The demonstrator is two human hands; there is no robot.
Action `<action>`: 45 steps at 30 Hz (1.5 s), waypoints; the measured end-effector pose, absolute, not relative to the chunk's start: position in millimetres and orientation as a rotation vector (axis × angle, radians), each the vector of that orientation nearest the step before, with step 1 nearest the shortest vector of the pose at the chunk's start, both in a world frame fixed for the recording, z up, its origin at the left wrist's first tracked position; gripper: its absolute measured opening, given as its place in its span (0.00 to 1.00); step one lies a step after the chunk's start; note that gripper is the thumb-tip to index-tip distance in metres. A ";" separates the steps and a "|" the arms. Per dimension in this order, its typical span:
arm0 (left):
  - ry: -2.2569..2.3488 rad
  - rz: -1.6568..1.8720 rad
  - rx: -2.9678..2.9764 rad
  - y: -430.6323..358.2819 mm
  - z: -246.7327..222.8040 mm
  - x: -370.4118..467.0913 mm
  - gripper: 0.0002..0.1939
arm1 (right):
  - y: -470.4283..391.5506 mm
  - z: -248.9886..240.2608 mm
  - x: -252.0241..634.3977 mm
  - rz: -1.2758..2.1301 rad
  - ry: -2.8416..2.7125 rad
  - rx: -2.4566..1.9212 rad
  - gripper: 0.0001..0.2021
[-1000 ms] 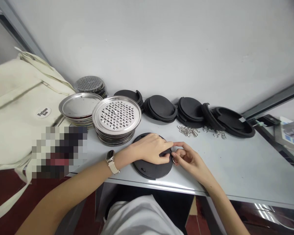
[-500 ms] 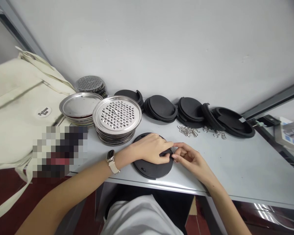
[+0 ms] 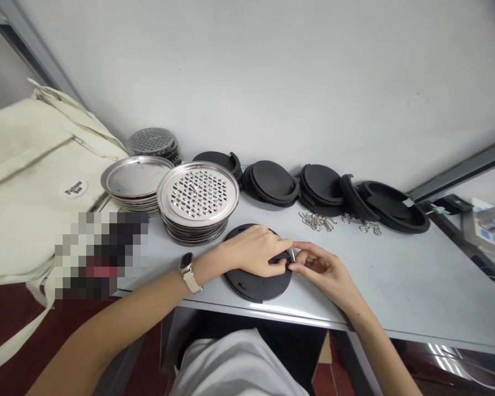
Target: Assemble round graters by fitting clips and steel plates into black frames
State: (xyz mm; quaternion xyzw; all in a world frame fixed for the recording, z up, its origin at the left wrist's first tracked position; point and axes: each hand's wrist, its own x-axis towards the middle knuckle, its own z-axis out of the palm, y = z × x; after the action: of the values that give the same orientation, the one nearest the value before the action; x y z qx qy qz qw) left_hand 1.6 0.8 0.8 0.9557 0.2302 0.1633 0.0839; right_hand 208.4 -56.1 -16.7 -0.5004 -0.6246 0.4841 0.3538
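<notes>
A flat black round disc point(image 3: 258, 289) lies near the table's front edge. My left hand point(image 3: 256, 250), wearing a watch at the wrist, is laid over it, thumb and fingers closed on its right rim. Just at that rim, my right hand point(image 3: 319, 267) pinches a small shiny metal clip point(image 3: 292, 255) between thumb and fingertips. The clip touches or nearly touches the disc; how they meet is hidden by my fingers. Behind the disc stands a stack of round metal grater plates point(image 3: 198, 195).
Plain metal plates point(image 3: 138, 176) are stacked left, with darker grater discs point(image 3: 152, 142) behind. Black round lids point(image 3: 272, 181) line the wall. Small metal hooks and rings point(image 3: 317, 221) lie loose before them. A cream bag point(image 3: 33, 165) fills the left side.
The metal clip between my right fingertips has turned slightly and shows more of its bright side. My left hand and the disc stay in place.
</notes>
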 end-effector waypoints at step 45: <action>0.667 0.499 2.870 1.2 0.2 1.6 0.08 | -54.8 -20.7 211.1 1.290 -1.603 -1.220 0.18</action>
State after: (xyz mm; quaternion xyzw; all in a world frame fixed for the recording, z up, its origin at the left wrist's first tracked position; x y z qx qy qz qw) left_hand 1.6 1.2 0.2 0.9576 0.2226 0.1665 0.0765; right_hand 211.1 -54.8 -20.7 -0.4746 -0.6238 0.5017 0.3660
